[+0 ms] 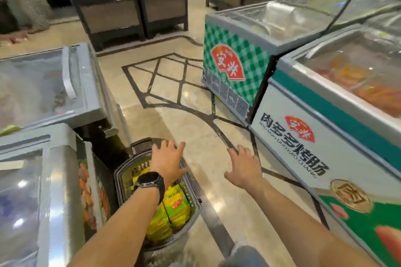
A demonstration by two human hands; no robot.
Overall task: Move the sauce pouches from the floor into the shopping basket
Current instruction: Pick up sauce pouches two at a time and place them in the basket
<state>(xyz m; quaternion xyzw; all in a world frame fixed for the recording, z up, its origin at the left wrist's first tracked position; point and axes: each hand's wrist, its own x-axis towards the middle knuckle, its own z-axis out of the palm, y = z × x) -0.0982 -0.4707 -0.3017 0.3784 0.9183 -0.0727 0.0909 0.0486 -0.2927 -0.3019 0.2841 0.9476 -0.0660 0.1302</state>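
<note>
Yellow and green film shows just below the left hand's fingers (181,147): the sauce pouches (175,204) lie stacked inside the shopping basket (118,188), packed close and partly hidden by the wrist. They look like soft, floppy packs with a glossy skin, probably light to middling in weight and likely to slide against each other. A pinch across a sealed edge, or fingers curled under the flat body, would suit them better than a hard squeeze on the filled middle, which could strain a seam.

Both sets of fingers are spread and nearly straight, grasping nothing. The left hand (168,160) is held over the far end of the basket, near its dark handle (141,142); whether the fingertips touch the handle I cannot tell. A black watch (149,181) sits on that wrist. The right hand (244,169) is stretched out beside the basket, above the polished floor (195,128), empty and apart from the left.

No pouch can be seen lying on the floor in this view, so the moving seems done or nearly so, unless some lie out of sight. The basket stands on the floor beside a chest freezer (60,180) on the left, with another freezer (303,158) across the aisle.
</note>
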